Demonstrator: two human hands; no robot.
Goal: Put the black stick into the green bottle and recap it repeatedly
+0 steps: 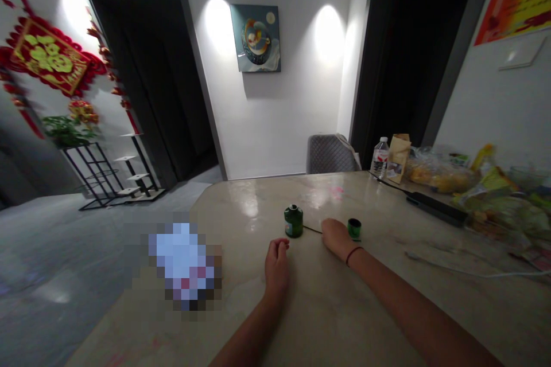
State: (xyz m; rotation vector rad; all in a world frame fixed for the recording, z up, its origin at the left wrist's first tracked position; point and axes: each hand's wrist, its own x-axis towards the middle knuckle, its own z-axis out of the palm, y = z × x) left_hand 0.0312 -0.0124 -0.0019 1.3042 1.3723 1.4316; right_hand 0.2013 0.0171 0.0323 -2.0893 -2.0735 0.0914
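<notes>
A small dark green glass bottle [294, 222] with a pale label stands upright on the stone-topped table [241, 223]. My left hand [276, 261] rests just in front of it with its fingers curled in, and nothing shows in them. My right hand [336, 236] is closed around the end of a thin dark stick [312, 229], which points left towards the bottle's side. Whether the tip touches the glass I cannot tell. Right beside my right hand is a short green cup-like piece [354, 228] with a dark opening; a small green strip lies at its base.
A pixelated bright object [183, 264] lies at the table's left. On the right are a black power strip [435, 208], a white cable [469, 270], a water bottle [379, 157], a paper bag [398, 157] and plastic-wrapped food [439, 172]. A grey chair [329, 155] stands behind the table.
</notes>
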